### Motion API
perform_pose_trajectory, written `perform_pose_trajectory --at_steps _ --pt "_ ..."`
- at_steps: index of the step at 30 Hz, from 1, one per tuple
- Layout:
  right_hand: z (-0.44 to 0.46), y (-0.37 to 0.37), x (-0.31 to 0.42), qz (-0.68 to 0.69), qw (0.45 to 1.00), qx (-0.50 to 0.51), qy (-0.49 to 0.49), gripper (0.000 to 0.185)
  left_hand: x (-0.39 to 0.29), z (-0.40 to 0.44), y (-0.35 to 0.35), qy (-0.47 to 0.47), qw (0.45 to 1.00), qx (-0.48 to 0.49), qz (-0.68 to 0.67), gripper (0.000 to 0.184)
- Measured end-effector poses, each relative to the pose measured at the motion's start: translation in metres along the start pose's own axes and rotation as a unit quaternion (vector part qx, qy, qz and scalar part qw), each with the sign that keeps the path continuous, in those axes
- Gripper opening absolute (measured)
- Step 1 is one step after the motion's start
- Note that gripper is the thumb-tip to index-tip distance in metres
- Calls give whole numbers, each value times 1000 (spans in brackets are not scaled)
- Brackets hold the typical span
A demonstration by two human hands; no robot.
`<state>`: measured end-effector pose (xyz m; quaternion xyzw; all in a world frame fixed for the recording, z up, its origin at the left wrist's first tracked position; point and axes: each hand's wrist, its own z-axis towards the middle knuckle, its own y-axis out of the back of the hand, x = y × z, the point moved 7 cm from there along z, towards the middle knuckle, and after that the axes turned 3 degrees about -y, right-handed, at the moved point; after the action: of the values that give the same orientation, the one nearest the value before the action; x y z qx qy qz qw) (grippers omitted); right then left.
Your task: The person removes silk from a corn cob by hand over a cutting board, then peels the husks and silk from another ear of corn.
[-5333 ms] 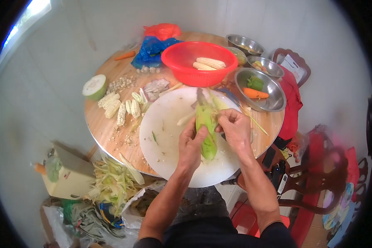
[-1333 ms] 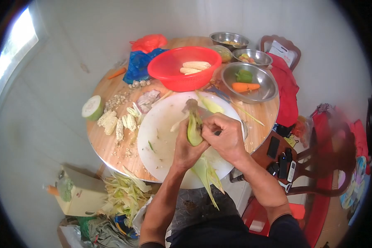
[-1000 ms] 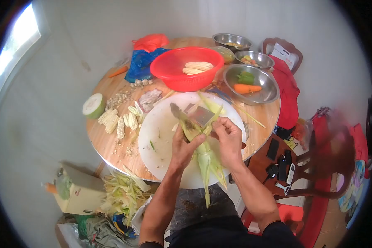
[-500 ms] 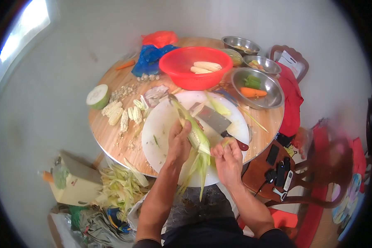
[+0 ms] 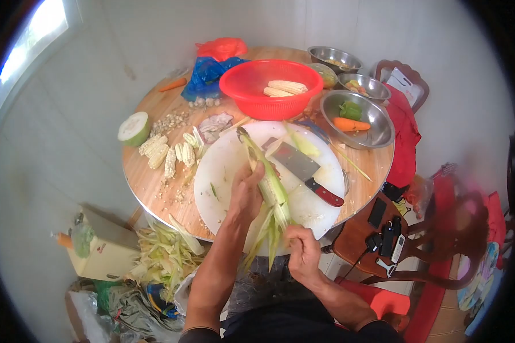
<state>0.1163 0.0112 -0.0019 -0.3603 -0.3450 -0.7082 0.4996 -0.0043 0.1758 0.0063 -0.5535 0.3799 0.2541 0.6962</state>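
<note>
Wrapped round a partly husked corn cob (image 5: 269, 180), my left hand (image 5: 247, 191) holds it tilted over the white round board (image 5: 212, 166). Pale kernels show between green husks, and loose husk strips hang past the board's near edge. My right hand (image 5: 303, 251) is closed beside the hanging strips, at the board's near right edge; what it pinches, if anything, is too small to make out. A cleaver (image 5: 296, 162) with a red and black handle lies on the board, a husk piece (image 5: 303, 143) behind it. Husked cobs (image 5: 286, 88) lie in the red basket (image 5: 252, 106).
Behind right, a steel bowl (image 5: 377, 134) holds a carrot and green pepper; smaller bowls stand beyond. Several cobs (image 5: 154, 151), loose kernels and a cut gourd (image 5: 134, 128) are at left. Stripped husks (image 5: 166, 251) are heaped below the table; a chair (image 5: 435, 246) stands at right.
The husk has been peeled down, baring kernels. My right hand has moved down and toward me, away from the cob, uncovering the cleaver's handle. My left hand keeps its hold.
</note>
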Motion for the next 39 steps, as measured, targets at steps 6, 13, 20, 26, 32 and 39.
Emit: perform_pose_trajectory --at_steps 6,13,20,26,32,39 --pt "27 -15 -8 73 976 181 -97 19 -32 -10 -16 -86 986 39 140 47" --pt "112 29 21 -4 995 64 -79 23 -29 -23 -27 -86 964 104 228 68" --pt "138 22 19 -32 993 35 -107 23 -28 -30 -40 -113 966 104 209 70" --pt "138 25 23 -88 995 -6 -53 19 -23 -30 -41 -147 945 75 283 59" --pt "139 28 29 -159 984 -36 -68 15 -30 -37 -51 -178 927 58 324 56" --pt "138 20 -11 38 972 -12 -230 18 -19 -31 -42 -110 982 109 112 62"
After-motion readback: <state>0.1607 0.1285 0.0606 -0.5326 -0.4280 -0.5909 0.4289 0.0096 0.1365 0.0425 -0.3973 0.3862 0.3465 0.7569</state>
